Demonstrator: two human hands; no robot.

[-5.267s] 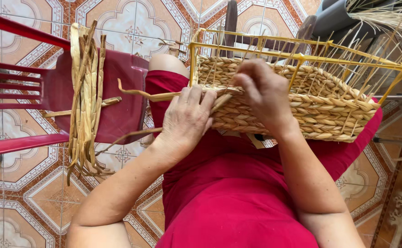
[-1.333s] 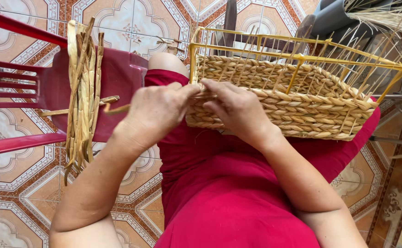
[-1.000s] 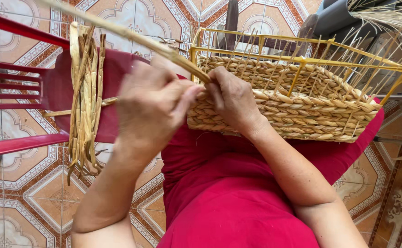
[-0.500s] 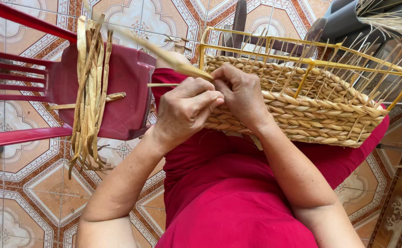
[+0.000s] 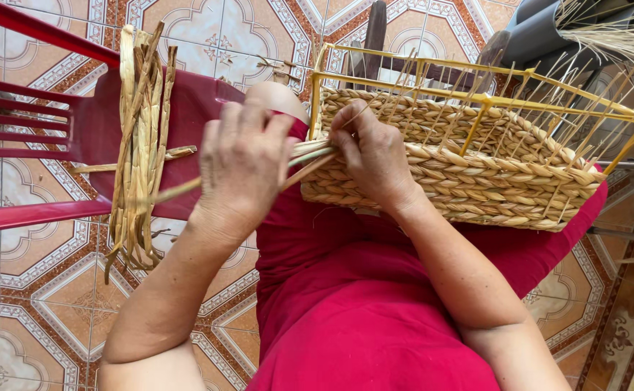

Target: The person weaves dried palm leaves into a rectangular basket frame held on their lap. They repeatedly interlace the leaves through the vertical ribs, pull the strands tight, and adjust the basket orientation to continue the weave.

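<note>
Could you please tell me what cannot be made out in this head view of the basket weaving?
- Left hand: its fingertips and grip on the straw strand are hidden behind its own back.
- Woven basket: its base is hidden, resting on the red lap.
- Red plastic chair: cut off by the left edge.
- Straw bundle at top right: cut off by the corner.

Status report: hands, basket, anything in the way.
Left hand gripping straw strands. Right hand pinching them at woven basket corner, basket on lap. Straw bundle on red chair, clear of hands.
</note>
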